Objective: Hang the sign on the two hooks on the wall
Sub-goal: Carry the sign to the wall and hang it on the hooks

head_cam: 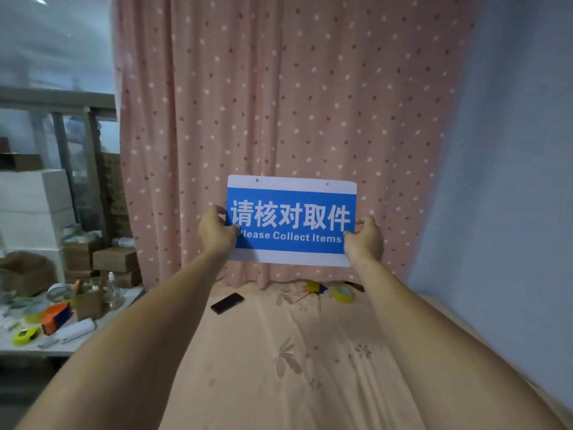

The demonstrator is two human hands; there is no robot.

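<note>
Pink dotted curtain (279, 88) is backing the blue-and-white rectangular plastic sign (291, 218); left hand (215, 231) and right hand (364, 238) are pinching its side edges, long axis level, holes uppermost; hooks seemingly unseen.

A bed (294, 367) under a peach floral sheet carries a black phone (227, 303), a yellow tape roll (344, 294) and a small multicoloured object (313, 288), all near the far edge, apart from one another.
</note>
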